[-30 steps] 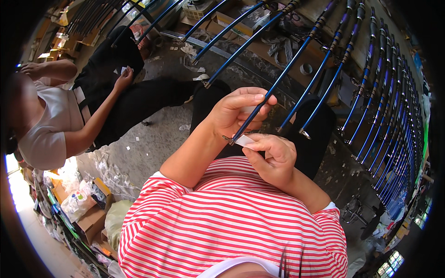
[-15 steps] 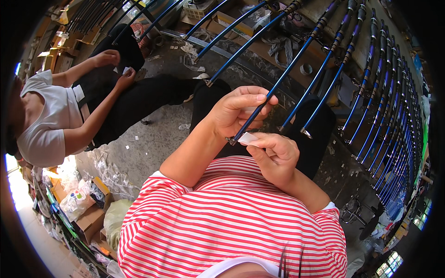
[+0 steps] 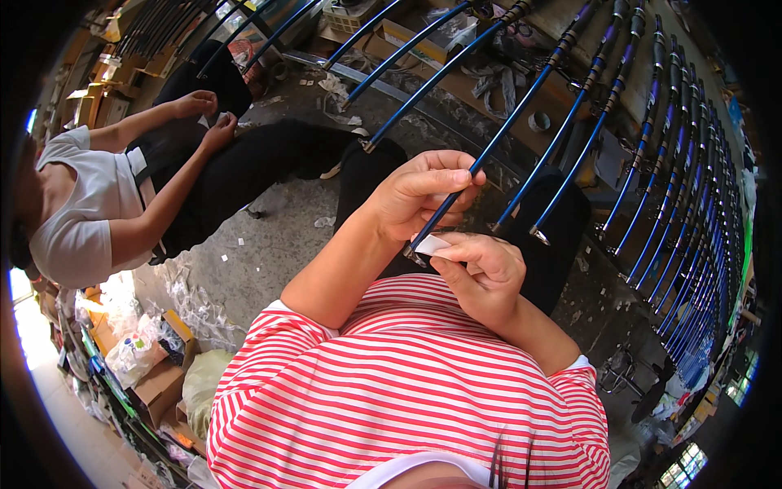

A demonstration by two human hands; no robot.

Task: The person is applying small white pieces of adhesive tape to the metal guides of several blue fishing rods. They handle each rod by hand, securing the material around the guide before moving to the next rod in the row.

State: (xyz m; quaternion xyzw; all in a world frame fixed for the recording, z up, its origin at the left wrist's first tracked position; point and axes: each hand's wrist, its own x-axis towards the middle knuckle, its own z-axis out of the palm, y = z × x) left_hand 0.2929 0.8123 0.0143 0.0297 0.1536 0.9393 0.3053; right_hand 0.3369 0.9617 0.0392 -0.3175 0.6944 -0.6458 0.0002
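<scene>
My left hand point(image 3: 415, 191) is closed around a blue fishing rod point(image 3: 509, 122), with the thumb along its shaft near the tip end. The metal guide point(image 3: 415, 258) at that tip points down toward my striped shirt. Pinched in my right hand point(image 3: 485, 269) is a small white piece point(image 3: 430, 244), perhaps paper or cloth; it lies against the rod just above the guide. Two more blue rods point(image 3: 562, 190) hang close by on the right, their tips apart from my hands.
On the right a long row of rods point(image 3: 692, 228) leans from a bench. At left sits a co-worker point(image 3: 90, 204) in a white top, hands close together. Cardboard boxes and plastic bags point(image 3: 134, 359) lie lower left. White scraps dot the concrete floor point(image 3: 220, 277).
The rod in my left hand has shifted or turned slightly, and its tip guide sits a little farther right and lower. The co-worker's hands have moved slightly.
</scene>
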